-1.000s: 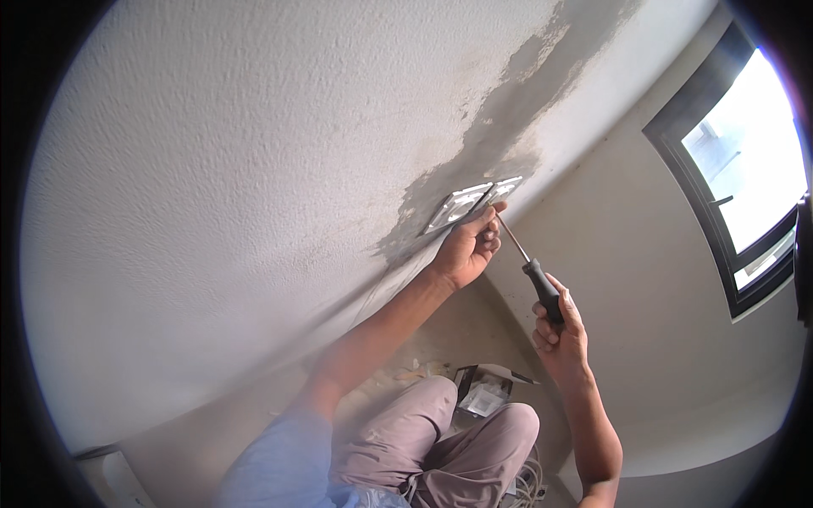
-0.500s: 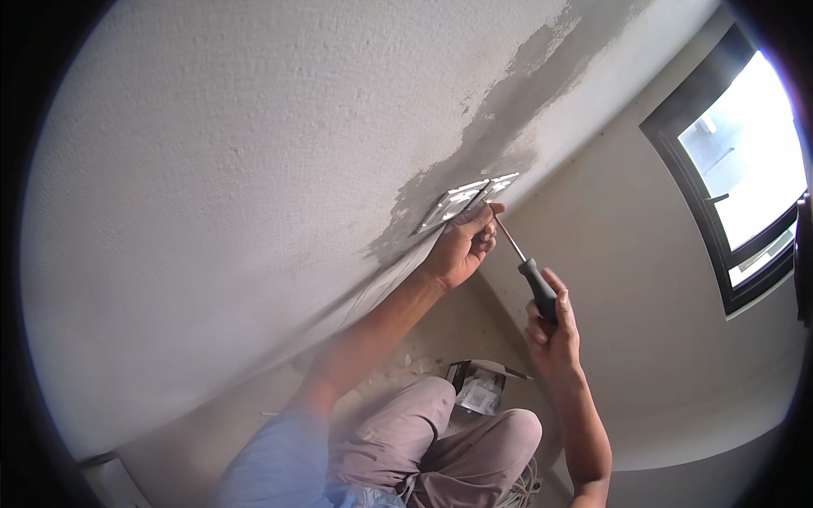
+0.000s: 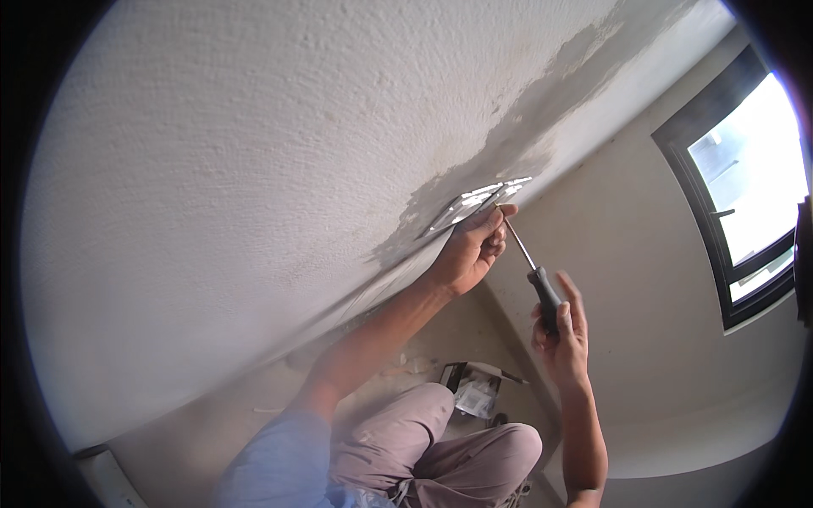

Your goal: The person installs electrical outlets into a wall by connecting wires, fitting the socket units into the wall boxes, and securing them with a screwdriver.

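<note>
- At the far lower left of the frame, a pale, straight-edged object (image 3: 108,476) lay partly in view; its kind could not be told.
- A rough whitish wall (image 3: 212,169) filled the upper left and slanted across toward the upper right.
- At the lower left of centre was a light blue sleeve (image 3: 284,457), with a bare forearm reaching up from it.
- At the bottom centre, pinkish-grey trousers (image 3: 398,423) covered two bent knees.
- Near the centre, the left hand (image 3: 466,258) was raised against the wall plate (image 3: 471,203), its fingers bent in by the screwdriver's tip; whether they pinched anything could not be told.
- That plate, in two shiny parts, sat on the wall just above the hand, at the lower end of a grey patch (image 3: 529,127) running to the upper right.
- Below centre, an open box (image 3: 478,394) with a clear plastic packet in it stood on the floor (image 3: 415,343), just beyond the knees.
- Right of centre, the dark-handled screwdriver (image 3: 546,296) slanted, shaft pointing up and left to the plate.
- The right hand (image 3: 566,343) gripped its handle, the forefinger blurred and lifted away.
- At the upper right, a dark-framed window (image 3: 745,173) let in bright light.
</note>
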Demonstrator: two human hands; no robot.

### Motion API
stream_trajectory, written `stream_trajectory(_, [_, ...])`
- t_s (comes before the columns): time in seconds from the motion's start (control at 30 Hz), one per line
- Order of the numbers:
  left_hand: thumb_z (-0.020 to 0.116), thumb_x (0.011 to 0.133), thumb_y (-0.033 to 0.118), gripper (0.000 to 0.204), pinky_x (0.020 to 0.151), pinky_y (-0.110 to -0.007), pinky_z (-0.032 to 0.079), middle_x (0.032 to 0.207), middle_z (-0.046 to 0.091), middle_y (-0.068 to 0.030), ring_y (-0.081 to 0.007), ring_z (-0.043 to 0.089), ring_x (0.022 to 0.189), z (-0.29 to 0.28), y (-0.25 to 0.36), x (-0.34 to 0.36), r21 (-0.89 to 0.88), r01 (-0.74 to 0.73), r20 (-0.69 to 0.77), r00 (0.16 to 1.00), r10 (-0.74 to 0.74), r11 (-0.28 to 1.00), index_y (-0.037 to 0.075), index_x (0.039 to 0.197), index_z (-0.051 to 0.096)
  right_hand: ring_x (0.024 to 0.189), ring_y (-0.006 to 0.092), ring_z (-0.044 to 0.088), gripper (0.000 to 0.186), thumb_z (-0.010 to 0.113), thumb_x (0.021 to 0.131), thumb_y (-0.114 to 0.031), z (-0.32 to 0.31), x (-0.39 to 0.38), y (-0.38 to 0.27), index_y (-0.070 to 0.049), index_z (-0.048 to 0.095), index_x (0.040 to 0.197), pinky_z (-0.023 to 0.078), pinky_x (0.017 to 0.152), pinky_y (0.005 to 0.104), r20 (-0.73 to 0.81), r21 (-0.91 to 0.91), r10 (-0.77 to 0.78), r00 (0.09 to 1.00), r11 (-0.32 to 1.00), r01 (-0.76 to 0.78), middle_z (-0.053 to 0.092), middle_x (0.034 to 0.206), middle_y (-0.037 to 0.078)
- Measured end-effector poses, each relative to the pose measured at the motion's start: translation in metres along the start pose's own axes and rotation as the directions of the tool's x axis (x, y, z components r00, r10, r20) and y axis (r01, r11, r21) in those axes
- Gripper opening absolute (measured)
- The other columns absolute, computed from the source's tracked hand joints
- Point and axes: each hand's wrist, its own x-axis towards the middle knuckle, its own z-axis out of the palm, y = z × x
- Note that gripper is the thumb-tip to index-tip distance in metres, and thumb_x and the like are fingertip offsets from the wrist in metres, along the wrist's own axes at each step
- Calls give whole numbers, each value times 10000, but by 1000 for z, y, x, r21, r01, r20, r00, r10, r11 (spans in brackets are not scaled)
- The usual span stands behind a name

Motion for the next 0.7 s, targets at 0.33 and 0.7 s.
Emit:
stream_trajectory(0.33, [553, 1021, 153, 274, 642, -202, 370, 735, 494, 43, -48, 426, 692, 5, 6, -1, -44, 44, -38, 998, -46, 998, -25, 1224, 596, 488, 26, 318, 521, 494, 1033, -371, -14, 6, 3, -92, 422, 1466, 256, 410, 171, 42, 124, 164, 986, 978, -168, 544, 833, 37])
stream_trajectory(0.7, [548, 1023, 154, 282, 651, -201, 382, 738, 492, 42, -45, 434, 700, 5, 5, -1, -70, 27, -12, 1000, -28, 997, -34, 1231, 581, 598, 146, 501, 409, 655, 912, -122, -19, 13, -2, -78, 614, 1317, 409, 486, 265, 407, -862, -432, 805, 109, 495, 553, 863, 87])
